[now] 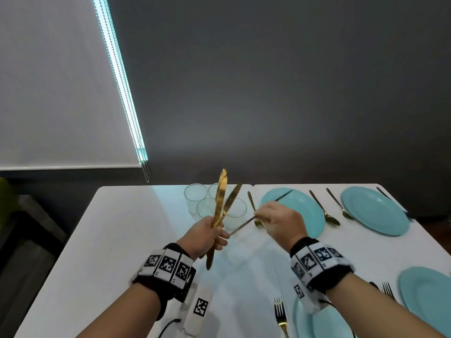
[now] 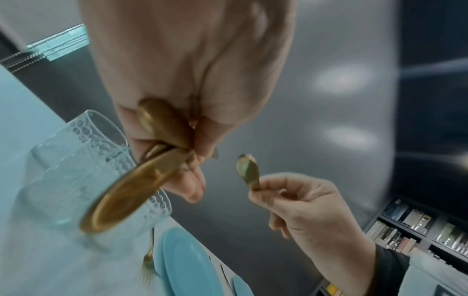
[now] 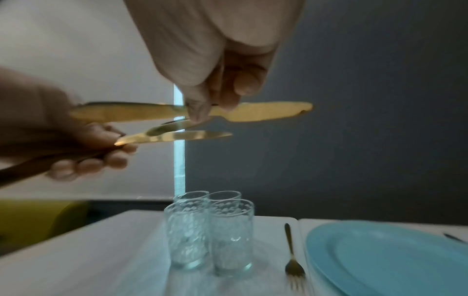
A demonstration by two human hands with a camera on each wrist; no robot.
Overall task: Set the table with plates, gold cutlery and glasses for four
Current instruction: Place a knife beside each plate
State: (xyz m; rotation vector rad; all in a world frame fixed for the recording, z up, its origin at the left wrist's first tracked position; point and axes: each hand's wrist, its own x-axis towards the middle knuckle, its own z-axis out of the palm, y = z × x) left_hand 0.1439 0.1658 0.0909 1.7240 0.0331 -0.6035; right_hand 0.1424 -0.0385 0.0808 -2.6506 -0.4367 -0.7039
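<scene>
Four glasses (image 1: 214, 203) stand together at 12 o'clock on the table (image 1: 122, 240), with a fork (image 1: 255, 211) and plate (image 1: 307, 211) at their 3 o'clock.

I wore a thick black fabric band on my left wrist (image 1: 168, 267), ringed with white rectangular tiles, each printed with a black square pixel marker. A white oblong plastic module (image 1: 199, 311) hung below that band, carrying one more such marker, and a thin black cable (image 1: 168, 325) trailed from its lower end. My right wrist (image 1: 319, 265) carried a matching black band with the same white marker tiles and a small tag beneath it. Both my forearms were bare, with no sleeves, and my hands had no gloves.
</scene>
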